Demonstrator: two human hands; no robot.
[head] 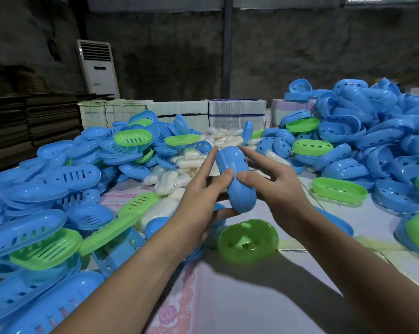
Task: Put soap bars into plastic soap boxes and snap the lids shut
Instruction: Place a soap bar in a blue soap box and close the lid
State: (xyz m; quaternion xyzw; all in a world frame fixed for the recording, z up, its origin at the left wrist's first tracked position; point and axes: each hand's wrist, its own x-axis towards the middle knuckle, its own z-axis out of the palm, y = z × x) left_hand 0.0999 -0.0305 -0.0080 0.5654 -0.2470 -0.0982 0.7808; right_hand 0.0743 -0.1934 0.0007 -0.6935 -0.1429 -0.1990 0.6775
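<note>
A blue plastic soap box (236, 179) with its lid on is held above the table between both hands, long axis pointing away from me. My left hand (203, 196) grips its left side, thumb on top, index finger stretched along the edge. My right hand (273, 186) grips the right side, thumb pressing the top, fingers reaching forward. What is inside the box cannot be seen. White wrapped soap bars (169, 179) lie in a heap just beyond the hands.
A green box half (248, 239) lies upside down under my hands. Heaps of blue and green box halves (47, 189) fill the left, and more blue ones (372, 131) rise on the right. Stacked cartons (236, 112) and an air conditioner (98, 68) stand behind.
</note>
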